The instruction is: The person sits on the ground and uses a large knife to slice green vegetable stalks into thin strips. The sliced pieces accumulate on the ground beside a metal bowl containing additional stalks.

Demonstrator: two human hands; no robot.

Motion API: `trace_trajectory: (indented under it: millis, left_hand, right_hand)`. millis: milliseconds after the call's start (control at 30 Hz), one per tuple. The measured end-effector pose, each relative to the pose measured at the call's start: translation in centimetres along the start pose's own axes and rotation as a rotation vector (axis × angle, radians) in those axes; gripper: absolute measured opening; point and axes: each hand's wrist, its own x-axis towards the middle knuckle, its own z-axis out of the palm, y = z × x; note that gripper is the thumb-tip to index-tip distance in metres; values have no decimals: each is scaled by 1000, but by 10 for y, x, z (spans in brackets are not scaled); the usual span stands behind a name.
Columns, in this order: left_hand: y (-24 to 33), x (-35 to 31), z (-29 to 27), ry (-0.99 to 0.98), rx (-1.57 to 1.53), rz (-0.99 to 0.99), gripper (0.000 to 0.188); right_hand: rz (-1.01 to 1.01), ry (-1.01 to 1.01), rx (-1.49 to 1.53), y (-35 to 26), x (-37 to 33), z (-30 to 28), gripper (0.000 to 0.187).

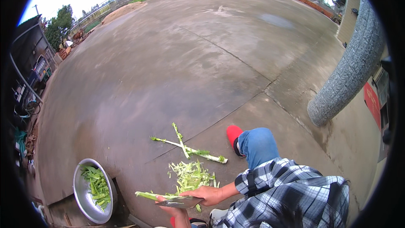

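My left hand [176,211] is closed around a pale green vegetable stalk [145,194] that points to the left. In my right hand [206,194] is a knife with a wide grey blade [182,203], its blade lying along the stalk. The handle is hidden by my fingers. Just beyond my hands, a loose heap of light green peelings [192,176] covers the ground. Two long stalks [206,155] with leafy bits lie crossed past the heap. To the left stands a round metal basin [79,189] holding several green pieces [98,185].
Wet concrete [168,59] stretches away in front, crossed by cracks. A thick speckled stone column [348,65] rises at the right. My knee in blue jeans [258,147] and a red shoe [234,137] are beside the stalks. A bicycle [33,107] stands by the left shed.
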Motion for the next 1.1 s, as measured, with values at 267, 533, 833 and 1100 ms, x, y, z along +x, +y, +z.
trace_trajectory:
  millis: [267, 533, 833, 1100]
  left_hand:
    - [-18, 18, -26, -16, -111, -542, 36]
    - [-13, 5, -8, -48, 76, 36, 19]
    - [-1, 2, 3, 31, -78, -342, 25]
    - [27, -14, 27, -195, -72, -371, 32]
  right_hand:
    - [-211, 14, -71, -2, -4, -10, 76]
    - [-56, 21, 39, 2, -3, -9, 66]
    - [-140, 243, -69, 10, 7, -16, 53]
    - [407, 577, 28, 40, 20, -42, 19]
